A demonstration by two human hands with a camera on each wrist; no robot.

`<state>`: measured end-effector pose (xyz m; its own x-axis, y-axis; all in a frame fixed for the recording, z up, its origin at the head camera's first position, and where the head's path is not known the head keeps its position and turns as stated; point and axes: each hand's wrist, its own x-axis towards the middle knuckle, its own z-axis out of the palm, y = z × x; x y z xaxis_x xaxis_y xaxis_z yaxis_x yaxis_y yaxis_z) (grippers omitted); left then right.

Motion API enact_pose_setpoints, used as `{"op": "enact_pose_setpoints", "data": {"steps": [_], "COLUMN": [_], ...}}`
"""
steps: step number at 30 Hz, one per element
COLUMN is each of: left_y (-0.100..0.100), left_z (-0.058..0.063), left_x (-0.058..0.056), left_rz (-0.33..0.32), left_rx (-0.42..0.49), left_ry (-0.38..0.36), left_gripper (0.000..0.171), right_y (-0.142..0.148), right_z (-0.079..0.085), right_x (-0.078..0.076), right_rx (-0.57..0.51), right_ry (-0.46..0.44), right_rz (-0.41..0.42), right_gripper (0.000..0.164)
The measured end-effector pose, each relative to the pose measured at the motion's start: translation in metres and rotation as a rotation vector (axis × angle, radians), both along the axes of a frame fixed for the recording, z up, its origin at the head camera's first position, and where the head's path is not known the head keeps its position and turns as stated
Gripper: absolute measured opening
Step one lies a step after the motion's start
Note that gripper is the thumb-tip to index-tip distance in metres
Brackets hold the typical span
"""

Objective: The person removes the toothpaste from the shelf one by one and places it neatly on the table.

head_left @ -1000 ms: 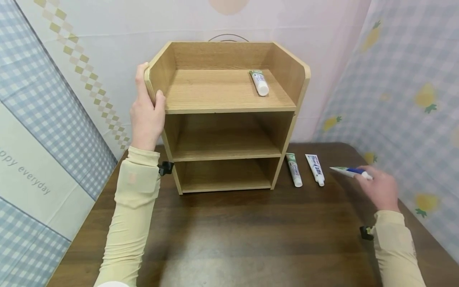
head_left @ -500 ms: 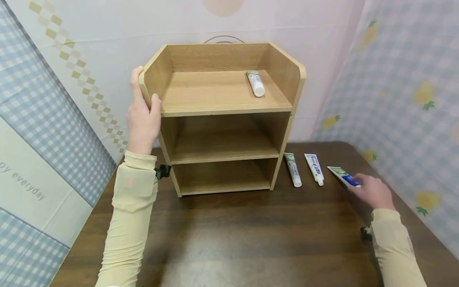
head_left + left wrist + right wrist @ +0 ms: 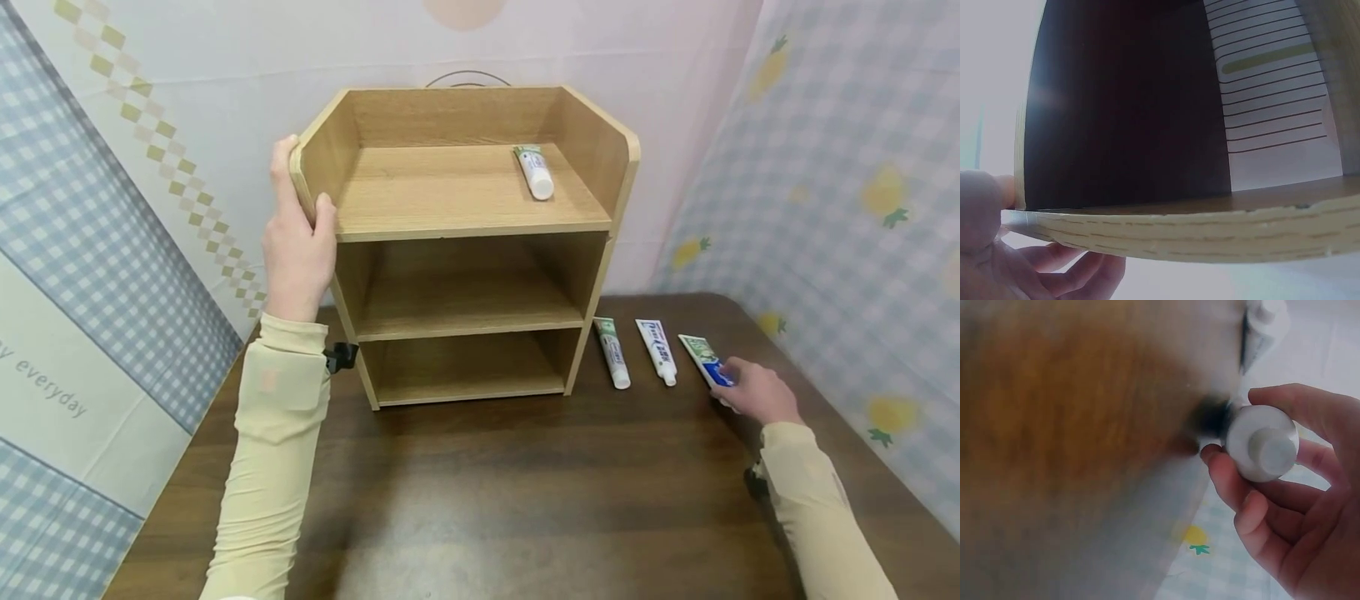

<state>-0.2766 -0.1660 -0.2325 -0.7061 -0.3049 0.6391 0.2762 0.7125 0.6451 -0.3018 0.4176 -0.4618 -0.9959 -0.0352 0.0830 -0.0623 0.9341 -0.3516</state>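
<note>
Head: L hand (image 3: pixel 300 242) grips side of wood-grain shelf (image 3: pixel 472 231); R hand (image 3: pixel 761 393) holds flat-ended blue-green tube (image 3: pixel 703 360) right of shelf. White tube (image 3: pixel 657 352) + slim tube (image 3: pixel 613 353) nearer shelf on wood tbl (image 3: pixel 480 483); capped tube (image 3: pixel 534 172) atop shelf. L wrist: fingers (image 3: pixel 1100 275) curl round shelf's grained edge. R wrist: fingers (image 3: pixel 1230 481) round held tube's white end.

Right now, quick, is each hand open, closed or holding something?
Left hand: gripping the left side panel of the wooden shelf.
Right hand: holding the green-and-blue tube near its capped end.
</note>
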Motion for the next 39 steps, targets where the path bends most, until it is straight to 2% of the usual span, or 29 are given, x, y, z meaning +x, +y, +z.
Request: {"op": "enact_pose_setpoints", "data": {"steps": [11, 18, 33, 39], "left_y": [-0.002, 0.0, 0.001, 0.002], "left_z": [0.0, -0.003, -0.006, -0.005], "left_x": [0.001, 0.0, -0.001, 0.0], "left_rz": [-0.003, -0.013, -0.022, -0.028], "left_rx": [-0.006, -0.009, -0.003, 0.003], "left_ry": [0.001, 0.013, -0.001, 0.004], "left_gripper": [0.057, 0.057, 0.057, 0.058], "right_y": [-0.01, -0.012, -0.009, -0.018], "right_z": [-0.004, -0.001, -0.003, 0.007], "right_x": [-0.016, -0.011, -0.009, -0.005], "right_rx": [0.02, 0.101, 0.121, 0.156], "right_ry": [0.025, -0.053, -0.031, -0.094], "right_rz": [0.034, -0.009, 0.01, -0.033], "right_gripper": [0.043, 0.046, 0.043, 0.046]}}
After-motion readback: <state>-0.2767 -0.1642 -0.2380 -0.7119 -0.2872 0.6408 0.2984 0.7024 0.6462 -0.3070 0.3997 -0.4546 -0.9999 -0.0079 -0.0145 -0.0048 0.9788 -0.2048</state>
